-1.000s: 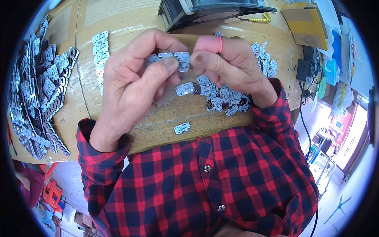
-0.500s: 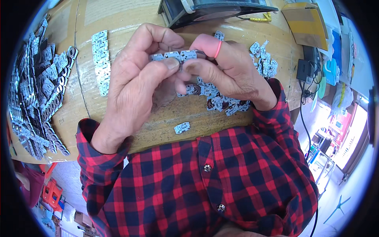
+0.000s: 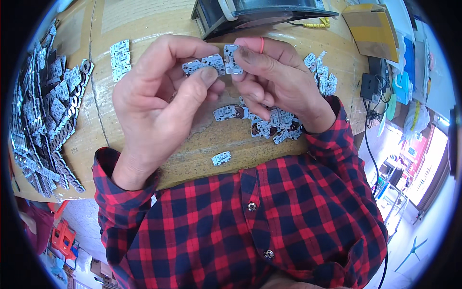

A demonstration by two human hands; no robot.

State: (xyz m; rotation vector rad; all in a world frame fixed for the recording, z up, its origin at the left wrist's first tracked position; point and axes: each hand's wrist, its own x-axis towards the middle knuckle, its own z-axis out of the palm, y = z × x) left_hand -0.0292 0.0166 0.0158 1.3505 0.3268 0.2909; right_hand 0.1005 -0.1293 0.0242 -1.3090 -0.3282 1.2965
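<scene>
My left hand (image 3: pixel 159 101) pinches a short strip of small white circuit boards (image 3: pixel 204 64) between thumb and forefinger. My right hand (image 3: pixel 274 77), with a pink band on one finger, grips the end board (image 3: pixel 231 58) of that strip, which is bent upward from the rest. Both hands hover above a wooden table (image 3: pixel 192 149). Beneath them lies a heap of single boards (image 3: pixel 269 126), and one loose board (image 3: pixel 221 158) rests near the table's front edge.
A big pile of board strips (image 3: pixel 45 120) covers the table's left side. Another strip (image 3: pixel 119 59) lies at the back left, more single boards (image 3: pixel 321 77) at the right. A dark machine (image 3: pixel 260 14) stands behind, a cardboard box (image 3: pixel 370 29) at the far right.
Both hands have lifted the strip slightly away from me. The end board, flat in line with the strip before, is now bent upward by my right hand.
</scene>
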